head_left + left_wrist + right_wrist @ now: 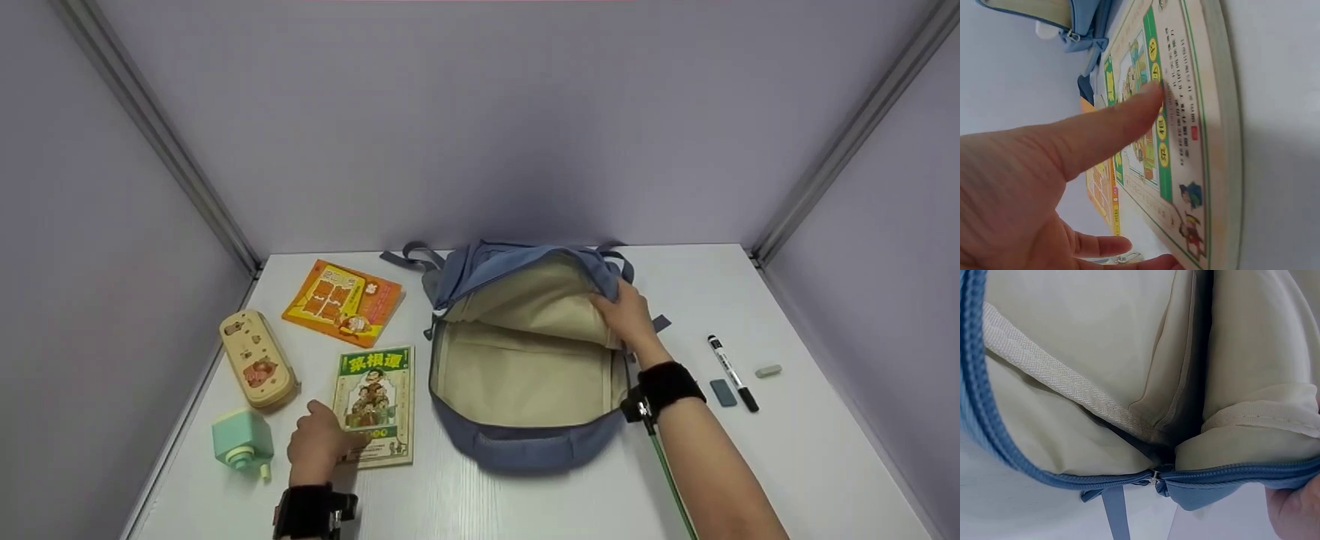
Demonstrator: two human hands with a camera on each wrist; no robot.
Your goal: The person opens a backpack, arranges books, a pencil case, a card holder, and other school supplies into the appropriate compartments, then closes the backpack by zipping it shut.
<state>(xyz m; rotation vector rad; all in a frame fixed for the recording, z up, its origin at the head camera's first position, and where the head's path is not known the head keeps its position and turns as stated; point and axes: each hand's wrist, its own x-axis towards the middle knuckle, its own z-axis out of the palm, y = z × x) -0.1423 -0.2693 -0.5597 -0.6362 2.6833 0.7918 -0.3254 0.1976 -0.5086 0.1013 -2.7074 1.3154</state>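
A blue backpack with a beige lining lies unzipped on the table, its mouth towards me. My right hand holds the raised flap by its right edge; in the right wrist view, fingers show at the flap's zipper edge. Left of the bag lies a green and cream book with cartoon figures on its cover. At its lower left side is my left hand, thumb stretched over the cover. In the left wrist view, the other fingers lie beside the book's left edge.
An orange booklet lies behind the book. A yellow pencil case and a mint-green pencil sharpener are at far left. Right of the bag are a marker, a blue-grey eraser and a small pale green piece. Walls enclose the table.
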